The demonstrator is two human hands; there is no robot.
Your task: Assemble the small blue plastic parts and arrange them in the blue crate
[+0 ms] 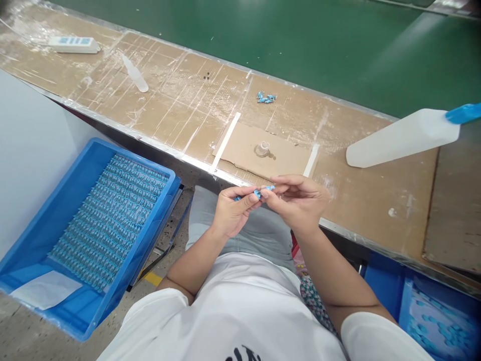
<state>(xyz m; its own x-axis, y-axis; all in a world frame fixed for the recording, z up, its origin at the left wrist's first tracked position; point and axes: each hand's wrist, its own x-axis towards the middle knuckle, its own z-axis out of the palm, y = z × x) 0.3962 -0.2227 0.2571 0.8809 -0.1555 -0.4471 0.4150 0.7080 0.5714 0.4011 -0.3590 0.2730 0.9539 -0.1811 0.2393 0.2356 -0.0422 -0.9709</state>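
Note:
My left hand (233, 209) and my right hand (298, 200) meet over my lap at the bench's front edge. Both are closed around small blue parts (257, 193), pinched between the fingertips of the two hands. A blue tray (56, 215) at my left carries several neat rows of similar small blue parts (108, 220). A little heap of the same blue parts (266, 98) lies on the cardboard-covered bench (180, 100) farther back.
A white squeeze bottle (404, 138) with a blue cap (464, 113) lies on its side at the right. A small clear fitting (263, 149) sits on a taped cardboard patch. A white power strip (74, 44) rests far left. A green conveyor belt (300, 45) runs behind. Another blue bin (436, 316) sits lower right.

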